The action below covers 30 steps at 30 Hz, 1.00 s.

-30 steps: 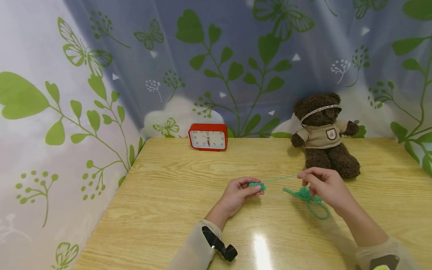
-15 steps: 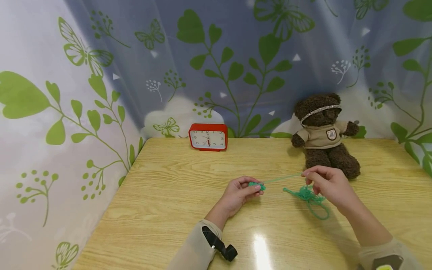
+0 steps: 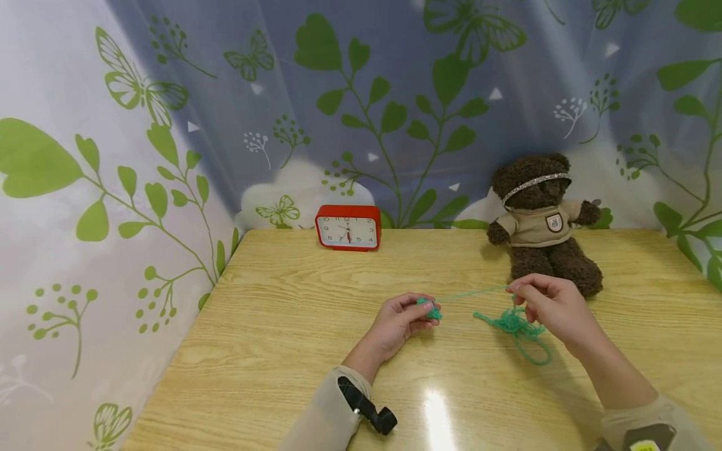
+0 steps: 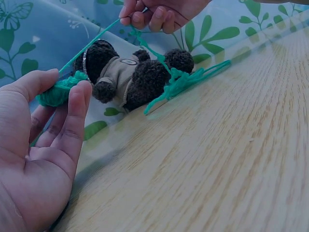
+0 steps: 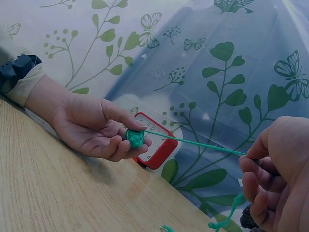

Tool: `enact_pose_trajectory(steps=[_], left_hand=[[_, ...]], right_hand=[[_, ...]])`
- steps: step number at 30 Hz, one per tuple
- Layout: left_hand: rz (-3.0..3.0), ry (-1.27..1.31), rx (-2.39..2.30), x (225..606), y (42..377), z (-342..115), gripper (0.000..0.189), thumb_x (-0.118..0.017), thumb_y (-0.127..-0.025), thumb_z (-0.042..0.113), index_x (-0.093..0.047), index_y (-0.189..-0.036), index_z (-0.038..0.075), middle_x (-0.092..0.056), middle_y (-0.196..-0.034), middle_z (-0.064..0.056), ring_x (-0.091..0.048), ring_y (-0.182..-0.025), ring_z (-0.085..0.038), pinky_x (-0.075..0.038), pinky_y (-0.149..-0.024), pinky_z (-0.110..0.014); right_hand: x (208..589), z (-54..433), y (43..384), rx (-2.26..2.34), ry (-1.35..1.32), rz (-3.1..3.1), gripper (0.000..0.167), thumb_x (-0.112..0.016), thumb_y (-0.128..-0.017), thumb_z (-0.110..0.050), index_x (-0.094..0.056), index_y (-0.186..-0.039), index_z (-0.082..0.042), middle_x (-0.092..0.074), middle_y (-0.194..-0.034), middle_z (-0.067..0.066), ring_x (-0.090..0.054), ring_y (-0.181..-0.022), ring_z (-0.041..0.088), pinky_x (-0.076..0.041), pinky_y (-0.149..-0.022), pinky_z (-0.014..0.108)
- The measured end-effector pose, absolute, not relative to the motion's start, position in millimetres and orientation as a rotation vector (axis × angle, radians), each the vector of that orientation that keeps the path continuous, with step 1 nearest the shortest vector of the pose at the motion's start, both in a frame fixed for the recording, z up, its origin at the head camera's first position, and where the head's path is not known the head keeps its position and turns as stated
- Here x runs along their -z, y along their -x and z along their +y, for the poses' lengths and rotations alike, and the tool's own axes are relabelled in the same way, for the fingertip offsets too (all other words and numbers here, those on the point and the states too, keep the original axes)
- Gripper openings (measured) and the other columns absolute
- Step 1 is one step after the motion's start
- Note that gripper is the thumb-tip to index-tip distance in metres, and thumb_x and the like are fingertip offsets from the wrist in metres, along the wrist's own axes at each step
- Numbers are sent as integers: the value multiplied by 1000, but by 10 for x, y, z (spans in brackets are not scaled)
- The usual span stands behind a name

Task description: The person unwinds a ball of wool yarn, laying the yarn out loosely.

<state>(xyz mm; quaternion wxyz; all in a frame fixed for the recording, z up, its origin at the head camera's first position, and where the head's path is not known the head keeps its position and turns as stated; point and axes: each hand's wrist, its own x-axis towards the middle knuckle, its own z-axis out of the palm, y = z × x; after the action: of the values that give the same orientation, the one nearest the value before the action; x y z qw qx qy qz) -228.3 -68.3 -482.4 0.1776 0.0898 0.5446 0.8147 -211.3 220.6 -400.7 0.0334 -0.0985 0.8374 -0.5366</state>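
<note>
My left hand (image 3: 397, 322) pinches a small wound bundle of green yarn (image 4: 60, 92) between thumb and fingers, raised over the table. From that bundle a taut strand (image 5: 198, 144) runs across to my right hand (image 3: 555, 310), which pinches it between thumb and forefinger. Beyond the right fingertips the yarn drops to a loose green tangle (image 3: 513, 322) lying on the wood, with a loop toward the front and a short end pointing left. In the right wrist view the bundle shows as a compact roll in the left fingers.
A brown teddy bear (image 3: 538, 228) in a beige shirt sits at the back right, behind my right hand. A red alarm clock (image 3: 348, 228) stands at the back of the wooden table (image 3: 271, 351). Leaf-printed curtains (image 3: 361, 113) hang behind and at left.
My right hand has shifted slightly right and away from me, drawing the strand along from the tangle. The bundle in my left fingers has turned to a steeper tilt.
</note>
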Motion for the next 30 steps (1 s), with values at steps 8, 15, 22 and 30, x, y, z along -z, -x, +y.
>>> enact_pose_trajectory(steps=[8, 15, 22, 30], left_hand=[[1527, -233, -2305, 4807, 2275, -692, 50, -56, -104, 25, -50, -136, -13, -68, -100, 0, -71, -84, -9, -60, -74, -16], [1560, -164, -2337, 4823, 2304, -693, 47, -55, -104, 26, -53, -140, -4, -65, -116, -6, -68, -89, -8, -57, -75, -14], [1539, -111, -2412, 4818, 2309, -691, 38, -62, -100, 12, -60, -132, -7, -70, -100, 0, -69, -87, -8, -57, -77, -16], [1495, -113, -2462, 4827, 2313, -689, 34, -62, -98, 5, -59, -128, -11, -72, -97, 1, -71, -88, -8, -59, -83, -17]], right_hand=[[4010, 2211, 2114, 1650, 284, 2572, 35, -49, -107, -29, -65, -115, 1, -60, -85, -4, -53, -61, 20, -49, -55, 33], [3996, 2212, 2111, 1674, 279, 2571, 32, -49, -106, -29, -67, -112, -2, -61, -84, -4, -53, -61, 20, -49, -55, 33], [3969, 2256, 2130, 1727, 199, 2595, 30, -47, -107, -29, -68, -104, -9, -61, -83, -7, -54, -62, 17, -50, -55, 31], [3923, 2347, 2136, 2024, -24, 2563, 33, -44, -106, -22, -70, -87, -14, -58, -72, -10, -48, -56, 13, -43, -49, 27]])
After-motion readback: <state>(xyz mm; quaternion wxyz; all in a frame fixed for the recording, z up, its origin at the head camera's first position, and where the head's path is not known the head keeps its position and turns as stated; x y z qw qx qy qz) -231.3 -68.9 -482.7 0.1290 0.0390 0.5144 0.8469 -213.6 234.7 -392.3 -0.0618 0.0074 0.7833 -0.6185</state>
